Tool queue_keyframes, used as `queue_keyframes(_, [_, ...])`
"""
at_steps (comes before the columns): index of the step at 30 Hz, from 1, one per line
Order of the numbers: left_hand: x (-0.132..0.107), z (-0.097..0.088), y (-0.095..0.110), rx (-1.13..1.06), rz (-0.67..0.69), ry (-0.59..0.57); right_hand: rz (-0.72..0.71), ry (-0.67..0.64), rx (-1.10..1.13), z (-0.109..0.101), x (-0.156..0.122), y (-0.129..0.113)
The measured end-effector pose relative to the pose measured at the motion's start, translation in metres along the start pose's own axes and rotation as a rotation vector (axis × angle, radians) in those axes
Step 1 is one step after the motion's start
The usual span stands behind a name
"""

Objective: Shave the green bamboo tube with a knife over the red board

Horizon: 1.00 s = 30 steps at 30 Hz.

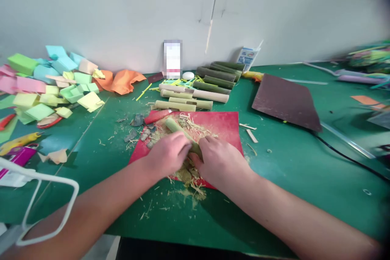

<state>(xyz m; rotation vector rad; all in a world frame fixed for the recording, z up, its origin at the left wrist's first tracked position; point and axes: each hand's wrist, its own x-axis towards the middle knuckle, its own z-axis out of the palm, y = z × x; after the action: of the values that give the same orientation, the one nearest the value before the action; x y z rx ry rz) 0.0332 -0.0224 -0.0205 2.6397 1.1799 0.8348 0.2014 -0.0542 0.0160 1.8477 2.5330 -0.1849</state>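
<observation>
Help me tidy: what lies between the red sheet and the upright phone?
The head view shows pale tubes and yellow-green strips between the red sheet and the phone.

We look onto a craft workshop.
Our green tabletop [274, 142] holds dark-green cylindrical bamboo tubes [217, 83], pale fibrous shavings [190, 123] on a red rectangular sheet [229, 124], and pastel folded-paper boxes [64, 65].

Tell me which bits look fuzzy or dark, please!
Head view: the colourful heap at far right is smeared; the left hand looks slightly blurred; the propped screen is pixelated; the upper right corner is dark; shadow falls on the table below the right forearm.
</observation>
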Motion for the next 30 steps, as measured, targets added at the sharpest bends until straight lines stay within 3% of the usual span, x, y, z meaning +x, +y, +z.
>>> queue_keyframes(5, [-0.0003,0.0023,0.0059,0.016,-0.015,0.033,0.006,0.011,-0.003,0.0017,0.0007,0.0001])
queue_keyframes(9, [0.0007,0.0002,0.0034,-0.004,0.005,-0.030,-0.010,0.009,-0.008,0.0015,0.0002,-0.0004])
queue_keyframes(13, [0.0017,-0.0034,0.0023,0.050,-0.030,0.051,-0.010,0.008,-0.005,0.0005,0.0000,-0.0014])
queue_keyframes(17, [0.0014,-0.0057,0.0025,-0.024,0.002,-0.050,-0.033,0.006,0.009,0.0013,-0.0001,-0.0014])
queue_keyframes(21, [0.0008,-0.0069,0.0007,0.039,-0.038,0.040,-0.024,0.020,0.022,0.0028,0.0001,-0.0012])
queue_keyframes(25, [0.0017,-0.0073,0.0025,0.006,-0.023,-0.080,-0.031,0.009,0.020,0.0034,0.0008,-0.0014])
queue_keyframes(28, [0.0043,-0.0076,0.0020,0.035,-0.079,-0.013,-0.018,0.019,0.025,0.0030,0.0013,-0.0015])
queue_keyframes(30, [0.0053,-0.0070,0.0027,0.038,-0.077,-0.034,-0.023,0.003,0.029,0.0024,0.0015,-0.0017])
